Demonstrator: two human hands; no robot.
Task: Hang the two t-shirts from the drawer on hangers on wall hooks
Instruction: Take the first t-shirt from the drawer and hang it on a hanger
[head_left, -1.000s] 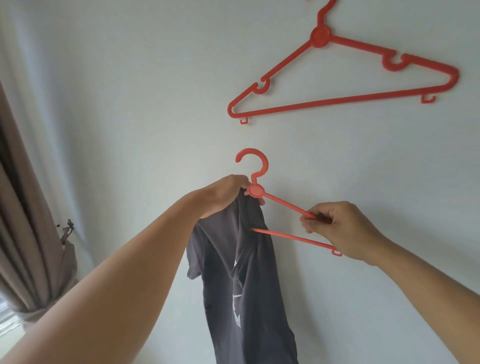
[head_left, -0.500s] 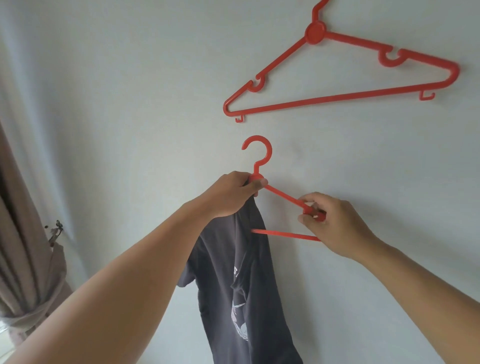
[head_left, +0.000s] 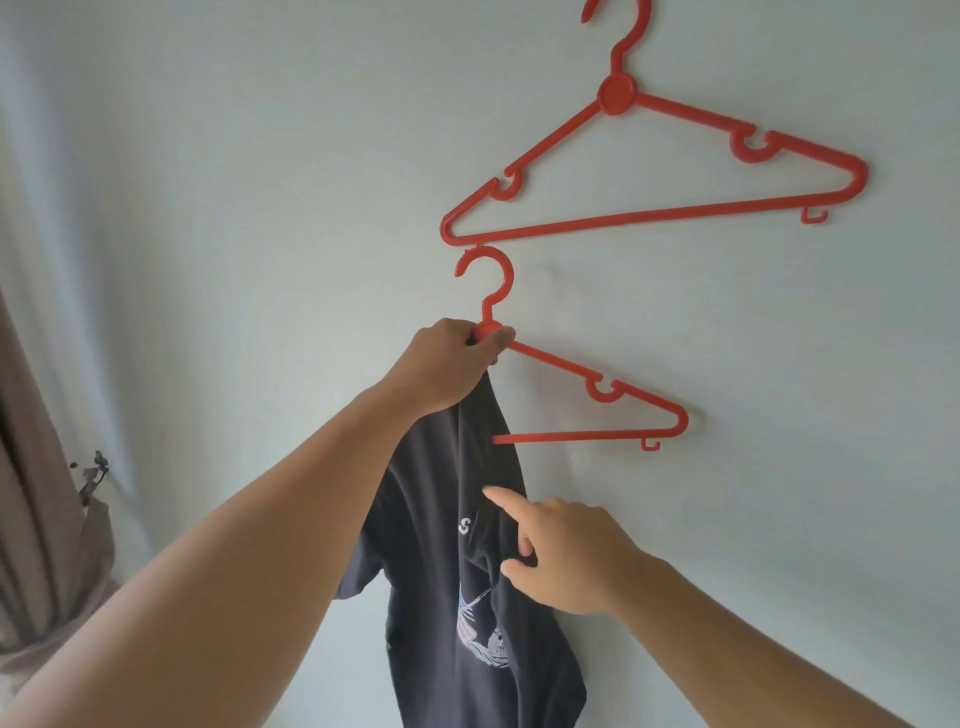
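My left hand grips the neck of a red hanger held up against the pale wall, together with the top of a dark grey printed t-shirt that hangs down from it. The hanger's left half is inside the shirt; its right arm and bar stick out bare. My right hand is lower, at the shirt's right edge, forefinger stretched onto the cloth and the other fingers curled at a fold. A second, bare red hanger hangs tilted on the wall above; its hook runs out of the top of the view.
A brown curtain, tied back, hangs at the left edge. The pale wall fills the rest of the view. No wall hook shows.
My right hand let go of the hanger's right arm and dropped to the shirt's right edge. My left hand raised the hanger and shirt closer to the hanger on the wall.
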